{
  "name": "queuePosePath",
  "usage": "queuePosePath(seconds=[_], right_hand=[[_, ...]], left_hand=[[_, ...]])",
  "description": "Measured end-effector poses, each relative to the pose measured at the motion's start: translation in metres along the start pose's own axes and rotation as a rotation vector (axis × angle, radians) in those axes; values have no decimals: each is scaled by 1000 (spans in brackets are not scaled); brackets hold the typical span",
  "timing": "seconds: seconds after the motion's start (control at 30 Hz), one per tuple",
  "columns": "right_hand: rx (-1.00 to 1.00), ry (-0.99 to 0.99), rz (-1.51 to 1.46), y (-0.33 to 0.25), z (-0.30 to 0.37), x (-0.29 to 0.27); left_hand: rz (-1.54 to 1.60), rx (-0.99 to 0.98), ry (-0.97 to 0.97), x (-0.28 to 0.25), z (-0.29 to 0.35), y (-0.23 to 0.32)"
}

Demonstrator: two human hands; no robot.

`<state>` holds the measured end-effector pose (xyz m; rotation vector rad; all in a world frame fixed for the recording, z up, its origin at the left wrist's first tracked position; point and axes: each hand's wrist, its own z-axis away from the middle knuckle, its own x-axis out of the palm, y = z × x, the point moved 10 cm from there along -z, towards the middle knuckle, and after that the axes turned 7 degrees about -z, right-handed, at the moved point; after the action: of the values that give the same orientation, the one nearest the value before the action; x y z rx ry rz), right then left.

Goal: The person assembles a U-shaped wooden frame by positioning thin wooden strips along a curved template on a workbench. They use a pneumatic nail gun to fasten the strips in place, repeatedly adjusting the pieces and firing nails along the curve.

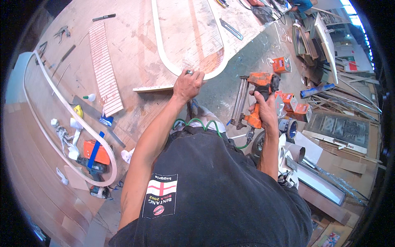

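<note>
My right hand [265, 108] is wrapped round the handle of an orange and black nail gun [260, 77], held off the right side of the table. A green coiled air hose [212, 125] runs to its lower end. My left hand [188, 85] is closed on the near curved end of a pale U-shaped frame [159, 43], which lies on the worktable [135, 53]. Beside that hand, a narrow pale strip [150, 89] sticks out to the left along the table edge. What my left fingertips press on underneath is hidden.
Left on the table lie a slotted wooden strip [105, 68], a black marker [104, 17], a white bottle [89, 98] and a cordless drill [98, 168]. A long oval frame [74, 109] surrounds some tools. Orange boxes [290, 102] and stacked offcuts [314, 45] stand at right.
</note>
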<state>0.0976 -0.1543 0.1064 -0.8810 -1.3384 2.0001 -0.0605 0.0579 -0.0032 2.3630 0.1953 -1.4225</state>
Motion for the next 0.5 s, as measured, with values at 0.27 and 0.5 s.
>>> queuePosePath(seconds=[0.27,0.5], right_hand=[[24,66,-128,30,-63,-52],[33,-18,-204,25,-154,-55]], left_hand=[[-77,-123,-128,5,-11,0],[117,-340,-486,22,-37,-2]])
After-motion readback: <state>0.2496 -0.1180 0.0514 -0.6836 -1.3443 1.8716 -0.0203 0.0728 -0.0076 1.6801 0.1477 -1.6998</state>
